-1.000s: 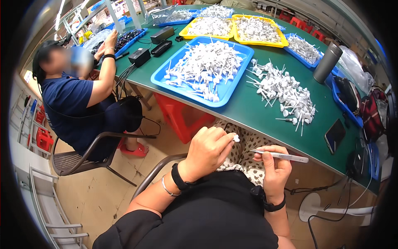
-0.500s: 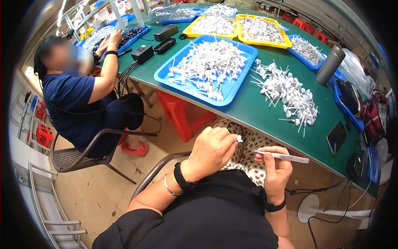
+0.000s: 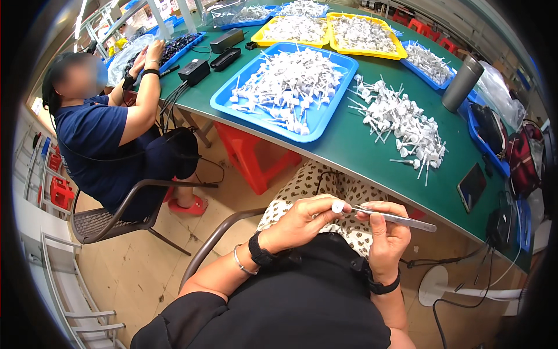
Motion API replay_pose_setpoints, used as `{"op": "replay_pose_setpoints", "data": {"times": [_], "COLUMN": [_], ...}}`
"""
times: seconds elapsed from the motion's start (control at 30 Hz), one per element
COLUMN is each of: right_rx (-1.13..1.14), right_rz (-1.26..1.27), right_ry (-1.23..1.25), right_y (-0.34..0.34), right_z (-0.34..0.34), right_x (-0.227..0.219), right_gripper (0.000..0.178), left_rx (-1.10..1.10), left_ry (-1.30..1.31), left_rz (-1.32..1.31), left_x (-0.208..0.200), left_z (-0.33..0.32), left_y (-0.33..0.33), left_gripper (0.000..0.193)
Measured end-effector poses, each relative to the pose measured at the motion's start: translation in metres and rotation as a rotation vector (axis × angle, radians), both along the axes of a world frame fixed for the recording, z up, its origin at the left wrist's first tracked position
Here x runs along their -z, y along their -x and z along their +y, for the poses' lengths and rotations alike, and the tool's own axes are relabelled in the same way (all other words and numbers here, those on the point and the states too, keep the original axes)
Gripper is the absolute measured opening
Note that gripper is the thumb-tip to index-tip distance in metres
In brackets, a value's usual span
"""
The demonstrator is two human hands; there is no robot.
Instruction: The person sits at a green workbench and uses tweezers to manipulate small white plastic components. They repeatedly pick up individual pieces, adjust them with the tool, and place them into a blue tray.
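Piece point(image 3: 337, 207), small, white, round-faced: pinched in left hand point(image 3: 299, 222), above cream, dark-spotted trousers point(image 3: 293, 189). Tweezers point(image 3: 410, 221), slim, silver metal: pinched in right hand point(image 3: 385, 235), tips near the piece; contact I cannot tell. Handling, as I judge it: piece steady, hands braced, squeeze light.

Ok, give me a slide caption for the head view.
Left hand pinching a small white part, right hand holding metal tweezers close beside it.
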State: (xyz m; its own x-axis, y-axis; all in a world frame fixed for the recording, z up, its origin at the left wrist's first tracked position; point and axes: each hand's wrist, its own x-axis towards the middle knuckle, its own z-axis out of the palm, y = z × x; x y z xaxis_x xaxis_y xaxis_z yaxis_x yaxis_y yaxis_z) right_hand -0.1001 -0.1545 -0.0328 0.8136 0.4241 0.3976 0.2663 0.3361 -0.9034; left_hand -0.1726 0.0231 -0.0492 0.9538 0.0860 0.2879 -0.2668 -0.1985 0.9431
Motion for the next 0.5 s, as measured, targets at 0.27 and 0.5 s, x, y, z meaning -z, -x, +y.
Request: {"op": "replay_pose_setpoints", "data": {"times": [0.27, 0.5], "right_rx": [-0.033, -0.045], "right_rz": [0.014, 0.016], "right_ry": [0.005, 0.024], "right_y": [0.0018, 0.0033], "right_z": [0.0011, 0.0045], "right_x": [0.0018, 0.0026], "right_gripper": [0.013, 0.014], "left_rx": [0.011, -0.006], "left_ry": [0.007, -0.079], "left_rz": [-0.027, -0.077], "left_x": [0.0051, 0.0087], "left_z": [-0.0029, -0.0024], "left_y": [-0.0005, -0.0003], "left_gripper": [0.018, 0.015]}}
